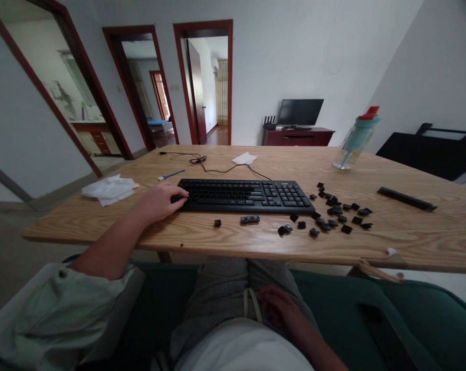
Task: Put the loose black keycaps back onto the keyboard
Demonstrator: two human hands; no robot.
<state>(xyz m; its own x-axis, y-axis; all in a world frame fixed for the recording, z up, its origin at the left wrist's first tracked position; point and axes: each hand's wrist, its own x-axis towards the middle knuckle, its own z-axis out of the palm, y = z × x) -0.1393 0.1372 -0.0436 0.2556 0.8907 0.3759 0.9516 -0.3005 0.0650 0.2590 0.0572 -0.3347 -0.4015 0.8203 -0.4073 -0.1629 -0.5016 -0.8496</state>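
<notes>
You face white walls (295,51) with three red-framed doorways (204,82), a dark monitor (299,112) on a low red cabinet (298,137) beyond the wooden table (430,232)

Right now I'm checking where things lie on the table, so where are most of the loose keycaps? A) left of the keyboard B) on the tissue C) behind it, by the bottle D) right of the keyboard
D: the keycaps lie scattered on the table off the right end of the keyboard, with a few in front of it.

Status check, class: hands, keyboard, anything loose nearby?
Left hand on keyboard left end. Right hand resting in lap. Loose keycaps scattered right of keyboard.
</notes>
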